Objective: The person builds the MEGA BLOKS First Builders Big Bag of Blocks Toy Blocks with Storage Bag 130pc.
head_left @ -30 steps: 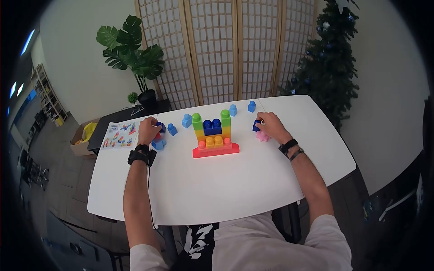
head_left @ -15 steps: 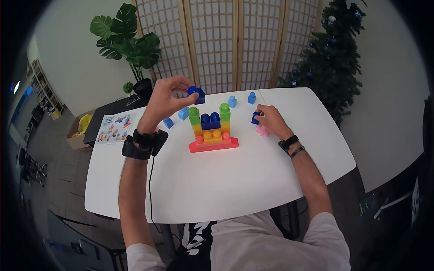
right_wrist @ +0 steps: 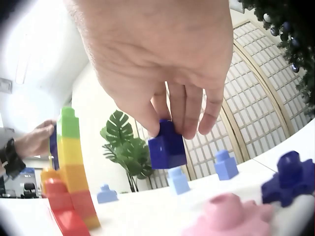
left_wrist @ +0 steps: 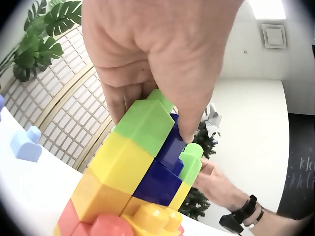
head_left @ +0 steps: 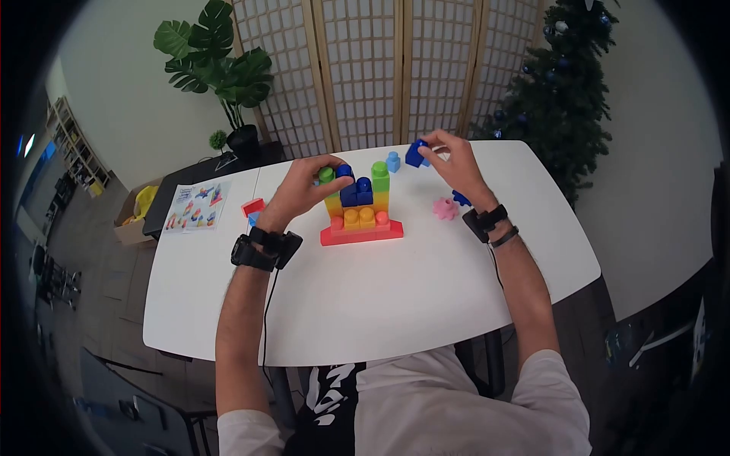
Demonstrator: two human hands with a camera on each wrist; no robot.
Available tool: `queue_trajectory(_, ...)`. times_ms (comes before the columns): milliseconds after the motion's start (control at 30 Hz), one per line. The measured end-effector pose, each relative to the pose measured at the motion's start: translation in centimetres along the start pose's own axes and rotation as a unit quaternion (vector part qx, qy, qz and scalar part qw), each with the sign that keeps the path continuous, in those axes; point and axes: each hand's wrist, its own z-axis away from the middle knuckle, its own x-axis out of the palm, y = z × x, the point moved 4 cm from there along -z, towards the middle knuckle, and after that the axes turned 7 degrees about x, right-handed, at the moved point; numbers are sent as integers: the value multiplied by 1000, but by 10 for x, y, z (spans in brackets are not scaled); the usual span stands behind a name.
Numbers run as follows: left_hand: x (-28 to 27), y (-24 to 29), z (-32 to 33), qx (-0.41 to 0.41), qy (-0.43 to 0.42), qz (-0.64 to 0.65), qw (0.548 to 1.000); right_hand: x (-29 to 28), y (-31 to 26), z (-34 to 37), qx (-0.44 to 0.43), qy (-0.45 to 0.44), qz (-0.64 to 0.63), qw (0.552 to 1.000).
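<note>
A block structure stands mid-table, with a red base [head_left: 362, 235], yellow and orange blocks, green blocks [head_left: 379, 176] topping both sides and a dark blue block [head_left: 356, 197] between them. My left hand [head_left: 304, 186] pinches another dark blue block [head_left: 344, 173] at the inner side of the left green block; in the left wrist view this block [left_wrist: 171, 147] sits against the blue one below it. Off to the right, my right hand [head_left: 456, 163] holds a dark blue block [head_left: 416, 153] above the table, pinched between thumb and fingers in the right wrist view [right_wrist: 167, 147].
Near the right hand lie a pink gear-shaped piece [head_left: 445, 209] and a dark blue gear piece [right_wrist: 290, 179]. Light blue blocks [head_left: 393, 161] stand at the back. A red piece [head_left: 252, 206] and a printed sheet [head_left: 196, 207] lie at the left.
My left hand has carried its dark blue block from the left side over to the structure and down between the green blocks. My right hand has lifted its block up and leftward from beside the pink piece.
</note>
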Motion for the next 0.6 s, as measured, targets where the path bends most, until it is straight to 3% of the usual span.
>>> queue_trajectory(133,7,-9,3,4,23,21,1000,1,-66,-13,-64,14,-108,992)
queue_trajectory(233,13,-15,6,3,34,53,998,23,-90,-11,-107,-33,-65,992)
queue_trajectory(433,18,-19,9,24,25,78,996,63,-93,-2,-165,-101,20,981)
queue_trajectory(533,19,-19,10,-1,18,77,997,65,-94,-1,-159,-87,-4,983)
queue_trajectory(600,19,-18,11,0,16,78,997,65,-89,-2,-135,-70,-113,982)
